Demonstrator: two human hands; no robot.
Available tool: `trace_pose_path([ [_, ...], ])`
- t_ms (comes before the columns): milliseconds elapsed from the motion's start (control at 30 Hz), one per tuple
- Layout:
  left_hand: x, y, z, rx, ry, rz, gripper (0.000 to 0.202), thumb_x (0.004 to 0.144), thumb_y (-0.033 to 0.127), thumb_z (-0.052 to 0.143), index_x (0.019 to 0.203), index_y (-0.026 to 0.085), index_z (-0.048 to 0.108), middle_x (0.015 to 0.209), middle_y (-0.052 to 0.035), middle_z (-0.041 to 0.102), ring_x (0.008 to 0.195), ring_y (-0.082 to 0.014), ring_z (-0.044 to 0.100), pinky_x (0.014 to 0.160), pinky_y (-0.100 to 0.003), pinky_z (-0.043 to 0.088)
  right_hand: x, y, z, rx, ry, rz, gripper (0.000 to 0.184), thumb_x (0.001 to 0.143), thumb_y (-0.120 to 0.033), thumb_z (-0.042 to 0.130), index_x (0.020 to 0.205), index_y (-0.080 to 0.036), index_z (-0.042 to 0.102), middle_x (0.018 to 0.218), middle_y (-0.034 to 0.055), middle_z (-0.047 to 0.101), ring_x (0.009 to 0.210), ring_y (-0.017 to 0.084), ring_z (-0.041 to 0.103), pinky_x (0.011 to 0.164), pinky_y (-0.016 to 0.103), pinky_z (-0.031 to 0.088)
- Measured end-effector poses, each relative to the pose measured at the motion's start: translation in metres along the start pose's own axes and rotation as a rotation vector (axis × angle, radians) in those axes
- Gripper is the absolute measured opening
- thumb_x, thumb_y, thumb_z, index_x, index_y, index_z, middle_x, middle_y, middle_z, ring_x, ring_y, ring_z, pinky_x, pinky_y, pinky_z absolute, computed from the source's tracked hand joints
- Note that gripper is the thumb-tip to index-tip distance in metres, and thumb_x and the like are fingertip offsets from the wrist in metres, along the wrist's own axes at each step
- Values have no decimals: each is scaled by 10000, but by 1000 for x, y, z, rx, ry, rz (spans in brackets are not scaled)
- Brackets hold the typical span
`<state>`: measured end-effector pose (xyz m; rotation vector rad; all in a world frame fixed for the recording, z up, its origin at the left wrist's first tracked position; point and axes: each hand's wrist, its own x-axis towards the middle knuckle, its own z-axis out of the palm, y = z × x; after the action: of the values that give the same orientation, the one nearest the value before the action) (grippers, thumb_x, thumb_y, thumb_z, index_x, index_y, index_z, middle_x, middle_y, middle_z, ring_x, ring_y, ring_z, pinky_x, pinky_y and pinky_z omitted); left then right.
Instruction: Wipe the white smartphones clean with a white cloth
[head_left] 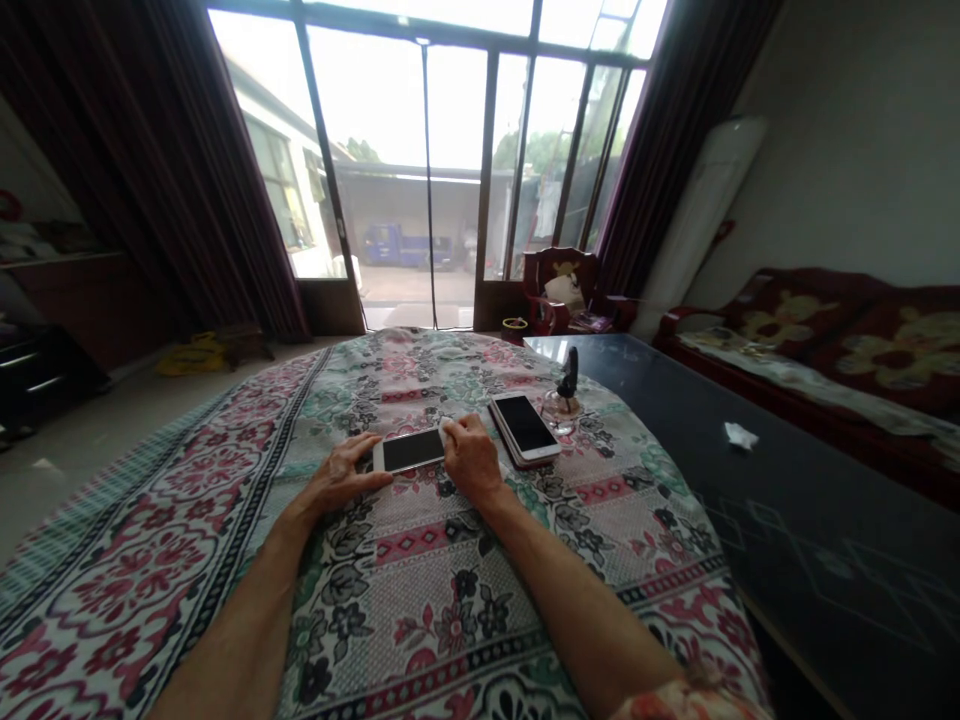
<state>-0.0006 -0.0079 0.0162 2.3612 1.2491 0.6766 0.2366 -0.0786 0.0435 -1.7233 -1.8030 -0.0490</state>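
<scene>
A white phone (409, 450) with a dark screen lies flat on a floral cloth (420, 580). My left hand (341, 475) steadies the phone's left end, its fingers curled against the edge. My right hand (469, 455) pinches a small white wipe (444, 430) and presses it on the phone's right end. A second white phone (525, 425) in a reddish case lies just to the right, apart from my hands.
A small glass dish with a dark figure (564, 395) stands behind the second phone. A dark glass table (787, 520) with a crumpled white scrap (740, 434) is at the right. A red sofa (847, 350), a wooden chair (562, 290) and glass doors lie beyond.
</scene>
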Motion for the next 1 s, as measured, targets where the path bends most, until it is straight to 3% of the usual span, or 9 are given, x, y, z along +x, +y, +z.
trace_pose_path([
  [100, 0, 0, 1, 3, 6, 26, 713, 690, 594, 668, 1271, 192, 569, 1368, -126, 538, 1291, -327, 453, 1101, -460, 322, -4, -22, 9, 38, -37, -158, 257, 923, -188, 448, 1107, -217, 626, 1052, 69, 549, 991, 180, 503, 871, 259, 398],
  [200, 0, -1, 2, 1, 17, 33, 694, 695, 581, 655, 1261, 188, 572, 1359, -119, 545, 1288, -323, 457, 1100, -462, 326, -7, -39, 19, 5, -159, -305, 227, 905, -211, 494, 1088, -228, 628, 1096, 64, 555, 988, 198, 485, 854, 295, 401],
  [300, 1, -2, 3, 9, 18, 29, 674, 686, 569, 654, 1249, 204, 581, 1350, -110, 555, 1293, -325, 455, 1104, -463, 326, -7, -43, 23, -42, -260, -358, 206, 893, -233, 522, 1063, -238, 639, 1119, 66, 560, 966, 217, 479, 811, 326, 403],
  [500, 1, -3, 1, 26, -8, 13, 706, 682, 570, 657, 1255, 165, 584, 1370, -143, 533, 1298, -356, 444, 1106, -463, 329, -3, -36, 23, -66, -263, -295, 211, 870, -248, 554, 1061, -253, 645, 1086, 66, 564, 969, 223, 482, 807, 327, 391],
  [700, -1, 2, -2, 39, -39, 2, 669, 726, 553, 640, 1284, 191, 567, 1405, -115, 508, 1312, -358, 423, 1116, -458, 313, 8, -7, 13, -122, -168, -43, 241, 892, -164, 472, 1013, -242, 665, 1064, 76, 568, 978, 216, 491, 791, 295, 392],
  [800, -1, 4, -3, 30, -45, -16, 717, 722, 577, 636, 1302, 163, 553, 1423, -141, 483, 1329, -362, 401, 1124, -445, 303, 12, 7, 6, -129, -84, 77, 306, 895, -107, 415, 1036, -227, 658, 1068, 91, 563, 982, 221, 486, 800, 294, 400],
  [1000, -1, 3, -3, 16, -40, -9, 710, 723, 564, 651, 1297, 157, 558, 1421, -148, 485, 1324, -380, 402, 1117, -467, 310, 10, 0, 12, -43, -44, -28, 328, 887, -113, 441, 1136, -231, 619, 1121, 86, 546, 1026, 213, 471, 885, 285, 386],
])
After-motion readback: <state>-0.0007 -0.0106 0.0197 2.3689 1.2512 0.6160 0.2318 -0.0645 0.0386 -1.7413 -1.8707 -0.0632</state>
